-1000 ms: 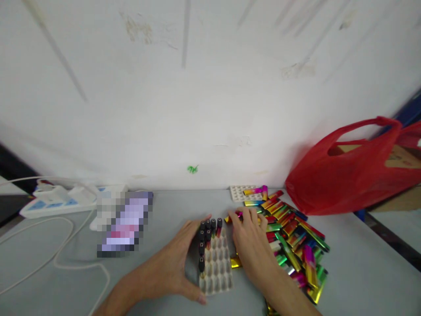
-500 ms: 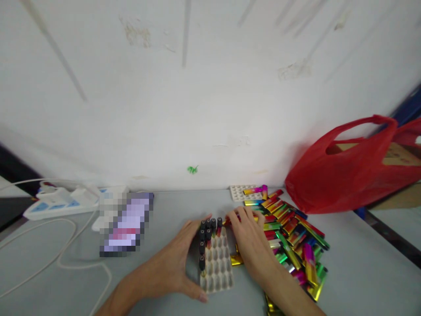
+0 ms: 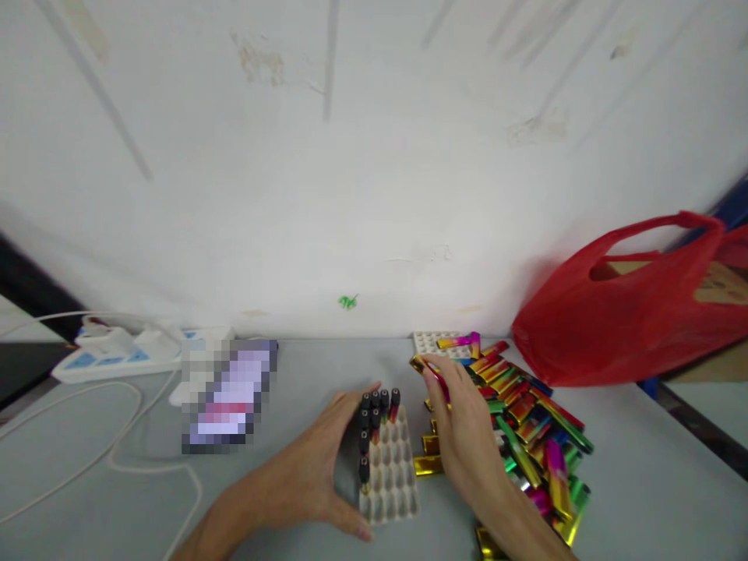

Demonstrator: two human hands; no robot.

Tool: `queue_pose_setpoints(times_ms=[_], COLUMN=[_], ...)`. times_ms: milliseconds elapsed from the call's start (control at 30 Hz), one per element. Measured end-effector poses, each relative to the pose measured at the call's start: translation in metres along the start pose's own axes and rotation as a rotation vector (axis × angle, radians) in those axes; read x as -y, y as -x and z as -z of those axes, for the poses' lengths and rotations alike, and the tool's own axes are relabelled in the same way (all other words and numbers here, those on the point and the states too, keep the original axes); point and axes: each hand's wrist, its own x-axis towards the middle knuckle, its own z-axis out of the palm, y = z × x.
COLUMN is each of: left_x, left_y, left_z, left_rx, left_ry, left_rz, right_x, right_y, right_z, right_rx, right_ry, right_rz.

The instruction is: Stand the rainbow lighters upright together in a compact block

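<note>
A pale tray [image 3: 394,475] with rows of oval hollows lies on the table. Several slim sticks with black tops [image 3: 375,417] stand upright along its left and far sides. My left hand [image 3: 315,460] spans the tray's left side, thumb at the near corner and fingers at the far end. Between thumb and fingers of my right hand [image 3: 464,425] is a shiny red and gold tube [image 3: 418,363], raised and tilted to the right of the tray. Beside and beyond that hand spreads a heap of shiny coloured tubes [image 3: 526,417], partly hidden by it.
A second pale tray [image 3: 426,343] with tubes on it rests by the wall. A red plastic bag [image 3: 619,312] with a cardboard box stands at the right. On the left are a blurred-out phone [image 3: 234,397], a white power strip [image 3: 117,358] and loose white cables [image 3: 146,473].
My right hand has lifted a red and gold tube from the heap and tilted upward. My left hand stays at the tray. The view has shifted slightly.
</note>
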Motion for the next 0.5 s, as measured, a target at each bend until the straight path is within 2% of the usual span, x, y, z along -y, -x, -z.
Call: queue_pose_setpoints(times_ms=[67,167,267,333,400,500], left_x=[0.0,0.0,0.0,0.0,0.001,0.003], left_y=[-0.001,-0.002,-0.002,-0.001,-0.001,-0.001], left_z=[0.0,0.0,0.0,0.0,-0.001,-0.001], left_rx=[-0.004,-0.01,-0.001,-0.002,-0.012,-0.015], left_ry=[0.0,-0.014,-0.001,0.007,0.007,0.001], left_rz=[0.004,0.013,0.02,0.024,0.021,0.003], right_x=[0.003,0.005,0.006,0.007,0.009,0.013], right_y=[-0.002,-0.003,-0.002,-0.001,0.0,0.0], right_z=[0.003,0.004,0.003,0.002,0.001,-0.001], right_rx=[0.037,0.07,0.025,-0.043,-0.053,0.097], right_ry=[-0.186,-0.421,-0.569,-0.615,-0.673,-0.89], right_rz=[-0.055,-0.227,-0.36,-0.398,-0.414,-0.457])
